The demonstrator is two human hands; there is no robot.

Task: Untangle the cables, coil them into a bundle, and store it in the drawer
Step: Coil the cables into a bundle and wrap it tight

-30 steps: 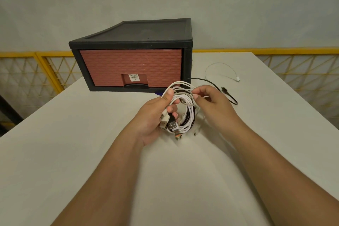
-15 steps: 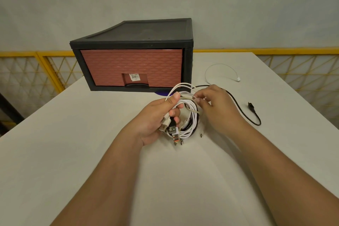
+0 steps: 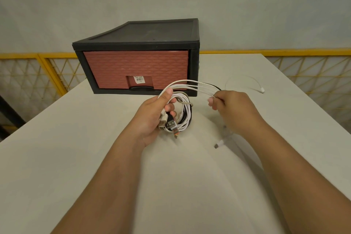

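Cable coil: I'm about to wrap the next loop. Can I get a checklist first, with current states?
1. Left hand grip on coil: ok, fingers curled round it.
2. Right hand grip on white strands: ok, pinched and stretched between the hands.
3. Trailing ends free of knots: cannot tell; a loose plug lies on the table by the right wrist.
4. All cables gathered: not ok, thin white cable lies apart.
5. Drawer open: not ok, shut.

A white barcode sticker [image 3: 139,79] is pictured in the handle recess of the drawer [image 3: 114,66] front; its print is too small to be read. Nothing else is lettered.
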